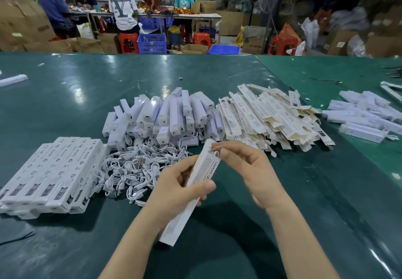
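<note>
My left hand grips a long narrow white printed box round its middle, holding it tilted above the green table. At the box's upper open end my right hand pinches a small white cable loop with thumb and forefinger. A pile of white light bars lies behind the hands. In front of that pile lies a heap of short white USB cables. Flat unfolded boxes are stacked to the right. Closed packed boxes lie in a row at the left.
More white bars lie at the far right, and one bar at the far left. Beyond the table's far edge stand blue crates, red stools and cardboard cartons. Several people work at another table at the back.
</note>
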Available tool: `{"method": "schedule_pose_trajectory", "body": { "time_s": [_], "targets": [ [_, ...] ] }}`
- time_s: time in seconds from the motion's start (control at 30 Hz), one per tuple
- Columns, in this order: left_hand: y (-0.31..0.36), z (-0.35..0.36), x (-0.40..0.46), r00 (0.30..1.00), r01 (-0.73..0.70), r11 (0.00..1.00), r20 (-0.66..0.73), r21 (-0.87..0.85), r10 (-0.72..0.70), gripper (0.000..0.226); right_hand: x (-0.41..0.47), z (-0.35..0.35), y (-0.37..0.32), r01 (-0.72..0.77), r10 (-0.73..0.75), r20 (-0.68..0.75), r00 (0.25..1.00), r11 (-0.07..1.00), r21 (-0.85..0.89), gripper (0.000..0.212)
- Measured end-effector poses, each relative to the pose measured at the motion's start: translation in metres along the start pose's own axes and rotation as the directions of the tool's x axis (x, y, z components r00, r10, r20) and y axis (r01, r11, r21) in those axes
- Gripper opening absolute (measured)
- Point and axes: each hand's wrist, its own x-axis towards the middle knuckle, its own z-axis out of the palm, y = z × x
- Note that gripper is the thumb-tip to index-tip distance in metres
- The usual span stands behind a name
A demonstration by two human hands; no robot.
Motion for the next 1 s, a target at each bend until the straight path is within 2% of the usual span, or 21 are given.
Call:
{"method": "schedule_pose_trajectory", "body": {
  "time_s": [0.1, 0.23, 0.37, 0.43, 0.57, 0.6, 0.7, 0.8, 0.9, 1.0],
  "targets": [
    [0.002, 0.007, -0.001, 0.988, -0.134, 0.990, -0.075, 0.039, 0.137, 0.050, -0.003, 0.006, -0.005, 0.139, -0.139, -0.003, 0.990, 0.990, -0.023, 0.006],
    [0.004, 0.012, 0.002, 0.955, -0.246, 0.965, -0.150, 0.088, 0.257, 0.044, -0.007, 0.013, -0.007, 0.235, -0.243, -0.005, 0.970, 0.945, -0.229, 0.019],
    [0.006, 0.013, 0.004, 0.920, -0.306, 0.932, -0.190, 0.193, 0.342, 0.043, -0.002, 0.019, -0.015, 0.365, -0.398, 0.039, 0.916, 0.791, -0.492, 0.026],
    [0.005, 0.012, 0.004, 0.910, -0.328, 0.918, -0.187, 0.223, 0.371, 0.044, 0.000, 0.020, -0.021, 0.377, -0.412, 0.071, 0.908, 0.732, -0.567, 0.022],
    [0.003, 0.012, 0.006, 0.908, -0.317, 0.915, -0.197, 0.250, 0.369, 0.042, 0.008, 0.015, -0.038, 0.331, -0.315, 0.136, 0.939, 0.725, -0.604, 0.019],
    [0.003, 0.012, 0.007, 0.907, -0.313, 0.919, -0.210, 0.241, 0.364, 0.040, 0.010, 0.015, -0.043, 0.342, -0.321, 0.155, 0.934, 0.687, -0.641, 0.017],
    [0.001, 0.011, 0.011, 0.892, -0.327, 0.922, -0.255, 0.205, 0.373, 0.035, 0.014, 0.022, -0.051, 0.371, -0.425, 0.170, 0.889, 0.453, -0.811, 0.011],
    [0.000, 0.010, 0.012, 0.887, -0.367, 0.898, -0.199, 0.243, 0.417, 0.036, 0.009, 0.030, -0.056, 0.316, -0.346, 0.201, 0.916, 0.317, -0.894, 0.029],
    [0.002, 0.010, 0.012, 0.880, -0.387, 0.867, -0.155, 0.314, 0.449, 0.038, 0.007, 0.031, -0.064, 0.293, -0.110, 0.276, 0.955, 0.198, -0.936, 0.039],
    [0.003, 0.013, 0.013, 0.891, -0.392, 0.872, -0.116, 0.295, 0.439, 0.047, 0.012, 0.027, -0.074, 0.251, 0.117, 0.273, 0.955, 0.177, -0.952, 0.043]
  ]
}}
